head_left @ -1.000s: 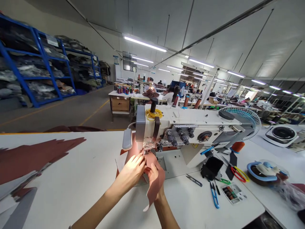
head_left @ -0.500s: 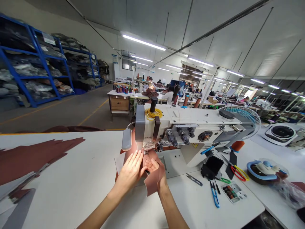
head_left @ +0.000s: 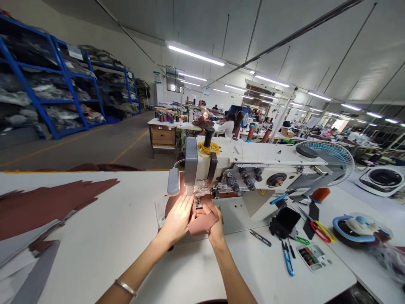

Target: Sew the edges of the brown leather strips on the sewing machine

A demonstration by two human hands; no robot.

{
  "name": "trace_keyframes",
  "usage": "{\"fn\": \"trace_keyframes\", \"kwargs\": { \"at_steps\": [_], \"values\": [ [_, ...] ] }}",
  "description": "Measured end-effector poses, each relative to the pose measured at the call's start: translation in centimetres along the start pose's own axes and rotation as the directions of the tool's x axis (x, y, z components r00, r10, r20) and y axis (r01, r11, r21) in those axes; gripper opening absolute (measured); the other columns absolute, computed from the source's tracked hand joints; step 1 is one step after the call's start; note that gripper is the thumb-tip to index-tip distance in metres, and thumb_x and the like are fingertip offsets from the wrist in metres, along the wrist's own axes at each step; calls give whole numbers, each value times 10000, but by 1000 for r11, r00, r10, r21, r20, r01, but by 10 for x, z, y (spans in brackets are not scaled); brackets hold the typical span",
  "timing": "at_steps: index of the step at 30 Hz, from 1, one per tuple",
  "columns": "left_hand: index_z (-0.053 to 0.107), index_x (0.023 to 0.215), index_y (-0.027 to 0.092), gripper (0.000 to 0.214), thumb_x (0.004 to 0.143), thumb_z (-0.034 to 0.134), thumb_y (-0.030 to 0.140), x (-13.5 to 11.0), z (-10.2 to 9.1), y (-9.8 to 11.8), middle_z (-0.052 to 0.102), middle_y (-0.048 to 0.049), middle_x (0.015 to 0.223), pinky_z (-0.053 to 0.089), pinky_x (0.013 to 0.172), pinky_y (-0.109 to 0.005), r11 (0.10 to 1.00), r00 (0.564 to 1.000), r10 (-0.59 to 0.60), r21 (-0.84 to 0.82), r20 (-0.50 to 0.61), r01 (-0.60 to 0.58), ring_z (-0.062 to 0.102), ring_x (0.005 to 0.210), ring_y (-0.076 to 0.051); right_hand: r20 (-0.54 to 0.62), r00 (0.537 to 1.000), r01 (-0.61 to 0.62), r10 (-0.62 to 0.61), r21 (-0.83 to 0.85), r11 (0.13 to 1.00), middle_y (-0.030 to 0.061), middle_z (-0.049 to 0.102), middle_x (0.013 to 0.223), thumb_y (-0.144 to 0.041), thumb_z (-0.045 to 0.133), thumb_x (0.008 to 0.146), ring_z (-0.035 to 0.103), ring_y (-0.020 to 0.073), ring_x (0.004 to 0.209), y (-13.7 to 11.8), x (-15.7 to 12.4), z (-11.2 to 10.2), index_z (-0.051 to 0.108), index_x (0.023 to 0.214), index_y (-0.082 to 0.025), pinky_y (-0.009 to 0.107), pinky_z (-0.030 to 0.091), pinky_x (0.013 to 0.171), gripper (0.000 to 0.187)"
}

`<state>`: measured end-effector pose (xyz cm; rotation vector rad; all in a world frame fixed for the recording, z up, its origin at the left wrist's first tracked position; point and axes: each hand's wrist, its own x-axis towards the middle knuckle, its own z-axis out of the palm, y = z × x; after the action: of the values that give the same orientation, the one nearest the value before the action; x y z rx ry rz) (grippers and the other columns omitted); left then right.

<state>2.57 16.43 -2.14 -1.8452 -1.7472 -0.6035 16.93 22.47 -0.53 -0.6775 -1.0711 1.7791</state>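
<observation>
A reddish-brown piece of leather-like material [head_left: 202, 223] lies under the presser foot of a white sewing machine [head_left: 253, 153], its near end curling up. My left hand [head_left: 177, 217] rests flat on it, fingers stretched out just left of the needle area. On the other side, my right hand [head_left: 216, 224] has its fingers closed on the curled end, close to the foot. The lower fingers of that hand are partly hidden by the material. A silver bracelet [head_left: 125, 287] circles my left wrist.
Brown cut pieces [head_left: 57, 207] lie at the left of the table. To the right are thread snips [head_left: 260, 237], blue snips [head_left: 287, 258], a black box [head_left: 284, 221], red-and-yellow-handled scissors [head_left: 321, 230] and a bobbin case [head_left: 311, 256]. Co-workers sit further back.
My right hand has gone from an open palm to fingers closed on the material. The raised flap has come down and curled toward the presser foot. My left hand stays flat beside it.
</observation>
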Motion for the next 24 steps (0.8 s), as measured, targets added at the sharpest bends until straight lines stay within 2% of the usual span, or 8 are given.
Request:
{"fn": "trace_keyframes", "kwargs": {
  "at_steps": [3,6,8,11,14,17,20,24],
  "values": [
    [329,1426,67,622,810,403,122,3,-2,-4,523,-200,1389,438,1069,-496,999,999,26,-42,34,-24,443,1348,-328,-9,1000,13,-14,-31,999,45,721,639,-465,727,709,674,207,592,0,1,0,670,819,-162,322,511,644,327],
    [365,1406,91,623,784,374,64,6,-5,-7,541,-188,1367,455,1045,-496,998,999,16,-67,49,-13,456,1336,-317,-6,1000,25,-26,-77,997,31,703,621,-482,701,734,644,180,570,4,1,-3,660,811,-164,297,488,626,329],
    [398,1388,96,604,788,351,44,7,-6,-8,569,-182,1331,461,1036,-489,997,998,18,-73,59,-13,484,1311,-307,-96,993,53,-62,-101,994,33,722,723,-467,690,743,651,173,674,11,2,-9,665,816,-176,277,487,660,301],
    [432,1374,89,592,794,330,28,7,-9,-10,584,-173,1315,468,1030,-460,997,997,29,-72,68,-24,508,1289,-289,-312,944,83,-106,-87,993,35,729,1022,-387,673,727,637,177,945,24,8,-22,684,933,-206,257,489,785,275],
    [461,1366,121,557,837,309,40,5,-10,-15,569,-146,1354,462,1038,-445,996,996,10,-90,91,-2,492,1310,-271,-346,929,140,-129,7,990,26,706,1139,-393,624,723,615,183,1044,32,24,-32,660,1028,-232,271,485,845,347],
    [477,1360,116,500,895,295,98,7,-9,-26,524,-168,1409,445,1044,-490,983,988,-99,-141,120,115,476,1321,-296,-328,939,133,-106,63,989,12,730,1040,-447,640,694,644,175,938,32,51,-32,640,979,-231,280,495,808,357],
    [438,1394,98,509,905,299,125,16,-11,-38,548,-204,1372,443,1026,-525,945,968,-192,-237,162,227,529,1263,-303,-278,960,49,-30,64,997,-15,717,752,-439,700,596,644,175,727,31,79,-25,618,804,-208,297,500,696,322],
    [565,1286,167,417,947,322,174,33,-16,-42,675,-121,1201,518,932,-364,945,972,-139,-268,188,187,620,1126,-224,-192,981,-16,17,8,1000,-24,626,541,-416,720,501,596,182,602,32,100,-17,557,614,-201,327,481,626,292]
  ]
}}
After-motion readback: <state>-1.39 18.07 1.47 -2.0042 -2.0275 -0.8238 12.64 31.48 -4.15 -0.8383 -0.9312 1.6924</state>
